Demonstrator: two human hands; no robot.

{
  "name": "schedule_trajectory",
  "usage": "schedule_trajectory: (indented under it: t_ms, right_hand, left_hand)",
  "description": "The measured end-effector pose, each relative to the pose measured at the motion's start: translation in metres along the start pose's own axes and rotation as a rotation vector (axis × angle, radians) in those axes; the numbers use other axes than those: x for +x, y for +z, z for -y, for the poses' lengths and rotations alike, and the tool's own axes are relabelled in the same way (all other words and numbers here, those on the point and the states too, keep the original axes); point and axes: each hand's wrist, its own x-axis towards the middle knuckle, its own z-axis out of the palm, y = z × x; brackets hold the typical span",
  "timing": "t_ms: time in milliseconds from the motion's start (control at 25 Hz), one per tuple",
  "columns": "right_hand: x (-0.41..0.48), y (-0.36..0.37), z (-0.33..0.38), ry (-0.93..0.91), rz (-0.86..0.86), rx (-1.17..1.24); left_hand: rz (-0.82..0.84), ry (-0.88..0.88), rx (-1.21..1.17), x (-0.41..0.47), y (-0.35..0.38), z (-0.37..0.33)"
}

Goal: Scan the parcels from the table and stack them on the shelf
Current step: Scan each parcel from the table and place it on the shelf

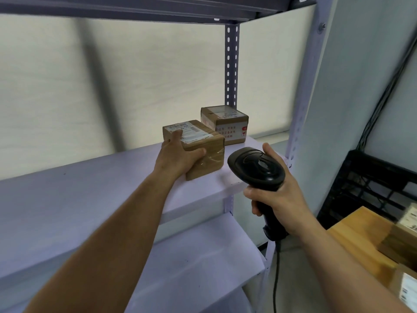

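My left hand (178,154) grips a brown cardboard parcel (207,154) with a white label on top; the parcel rests on the pale shelf board (90,188) near its right end. Just behind it, touching or nearly so, stands a second taped parcel (225,123) with red print, against the rear upright. My right hand (279,193) holds a black barcode scanner (257,168) in front of the shelf's right corner, its head level with the board and its cable hanging down.
A lower shelf board (191,263) lies under the first. Perforated metal uprights (231,64) frame the right side. At the right, a wooden table (361,233) carries more parcels (404,240), with a black plastic crate (372,186) behind it.
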Motion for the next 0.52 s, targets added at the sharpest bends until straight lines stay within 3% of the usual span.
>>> schedule_trajectory:
  t_ms: [520]
  right_hand:
    - [0.032,0.005,-0.005,0.005,-0.094,0.001]
  left_hand:
    - [0.129,0.036,-0.088,0.079,0.001,0.005]
